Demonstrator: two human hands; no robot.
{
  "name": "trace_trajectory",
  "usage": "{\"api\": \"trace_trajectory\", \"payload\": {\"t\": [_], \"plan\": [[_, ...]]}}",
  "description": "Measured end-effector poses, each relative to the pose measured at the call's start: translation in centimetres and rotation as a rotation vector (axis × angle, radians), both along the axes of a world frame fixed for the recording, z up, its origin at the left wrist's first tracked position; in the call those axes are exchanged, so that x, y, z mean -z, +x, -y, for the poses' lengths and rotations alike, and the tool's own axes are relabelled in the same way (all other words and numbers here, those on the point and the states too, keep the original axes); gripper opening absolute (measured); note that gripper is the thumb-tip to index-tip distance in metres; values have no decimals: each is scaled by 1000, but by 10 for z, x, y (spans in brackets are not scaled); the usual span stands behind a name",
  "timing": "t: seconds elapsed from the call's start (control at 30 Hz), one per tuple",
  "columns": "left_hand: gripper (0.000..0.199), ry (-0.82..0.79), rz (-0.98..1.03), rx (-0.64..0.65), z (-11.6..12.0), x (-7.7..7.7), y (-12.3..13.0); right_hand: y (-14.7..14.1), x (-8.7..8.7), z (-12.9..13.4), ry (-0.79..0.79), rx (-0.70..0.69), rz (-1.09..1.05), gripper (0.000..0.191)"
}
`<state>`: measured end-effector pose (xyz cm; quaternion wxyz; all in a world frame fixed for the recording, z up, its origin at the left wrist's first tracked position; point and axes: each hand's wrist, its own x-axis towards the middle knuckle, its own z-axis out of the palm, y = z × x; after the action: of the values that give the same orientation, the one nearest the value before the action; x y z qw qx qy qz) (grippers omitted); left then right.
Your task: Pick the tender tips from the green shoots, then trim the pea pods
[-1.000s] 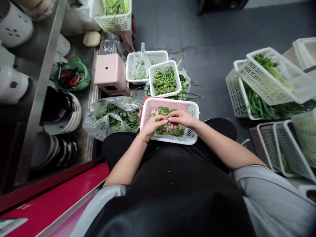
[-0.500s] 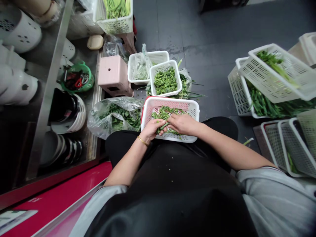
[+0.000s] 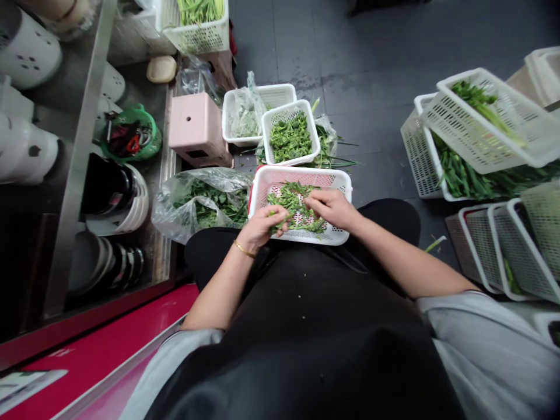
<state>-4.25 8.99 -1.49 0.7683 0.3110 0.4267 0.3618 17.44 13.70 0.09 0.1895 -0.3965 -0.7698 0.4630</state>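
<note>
A white perforated basket [image 3: 344,185] rests at my lap, with loose leafy greens [image 3: 286,197] spread over its bottom. My left hand [image 3: 261,226], a gold bangle at its wrist, is closed around a small bunch of green stems at the basket's near left corner. Over the basket's right half, my right hand [image 3: 331,208] is closed with its fingertips pinched together. Whatever those fingers hold is too small to make out. A gap lies between the two hands.
Beyond my basket stands a smaller white basket [image 3: 266,135] of greens. Left of my basket lies a clear plastic bag [image 3: 168,216] of leaves, with a pink stool [image 3: 192,122] behind it. Stacked baskets [image 3: 459,146] stand at right; a metal shelf [image 3: 83,134] runs along the left.
My hands were together on the green stems and are now apart. The right hand has moved right and the left slightly left, keeping its stems. The view has shifted slightly.
</note>
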Motion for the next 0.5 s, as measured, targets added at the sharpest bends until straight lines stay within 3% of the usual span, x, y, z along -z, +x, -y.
{"api": "trace_trajectory", "payload": {"t": [0.07,0.13,0.23,0.37,0.43,0.5], "plan": [[28,14,72,-107,1,2,-15,19,-4,-3,-35,-328,215,27],[30,42,136,-151,2,4,-26,26,2,-3,8,-483,463,31],[36,60,166,-140,1,6,-30,5,30,2,187,-407,747,29],[26,69,123,-142,-3,6,-24,-37,64,0,214,-532,850,26],[21,75,98,-158,-5,6,-23,-43,65,-9,198,-523,820,21],[20,65,53,-174,-7,6,-21,-38,55,-21,60,-423,675,14]]}}
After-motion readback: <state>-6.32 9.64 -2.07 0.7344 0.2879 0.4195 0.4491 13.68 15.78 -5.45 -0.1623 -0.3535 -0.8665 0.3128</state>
